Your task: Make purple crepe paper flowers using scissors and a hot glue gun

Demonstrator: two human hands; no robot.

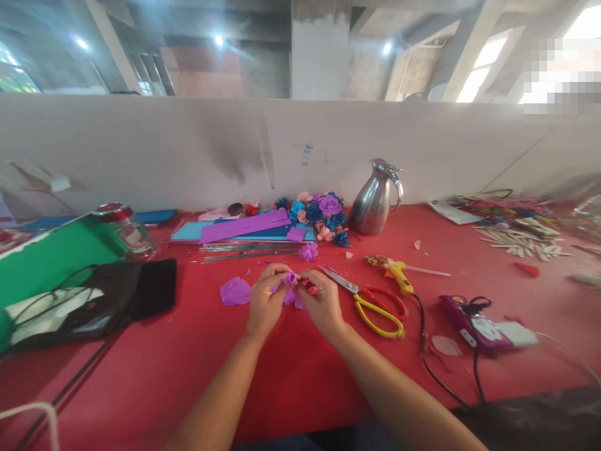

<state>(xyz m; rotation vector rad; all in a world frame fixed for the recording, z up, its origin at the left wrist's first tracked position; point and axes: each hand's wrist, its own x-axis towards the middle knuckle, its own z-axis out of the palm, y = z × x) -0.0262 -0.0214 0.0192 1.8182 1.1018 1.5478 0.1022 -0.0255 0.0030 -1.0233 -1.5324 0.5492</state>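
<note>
Between my hands is a small rolled purple paper flower bud (290, 278), its coiled end facing me. My left hand (268, 297) pinches the bud from the left with thumb and fingertips. From the other side my right hand (323, 299) has its fingers closed at the bud's edge; exactly what they grip is partly hidden. Purple paper petals (235, 292) lie on the table left of my left hand, and more purple paper (293, 299) shows beneath the hands. A finished-looking purple paper flower (308, 251) sits just beyond them.
Scissors (375, 304) and a yellow glue gun (398, 275) with a trailing cord lie to the right. A metal jug (375, 199) stands behind, beside a bunch of paper flowers (323, 216). Purple paper strips (246, 225), a phone (154, 289), a glass jar (129, 232) and a power strip (476, 322) are around.
</note>
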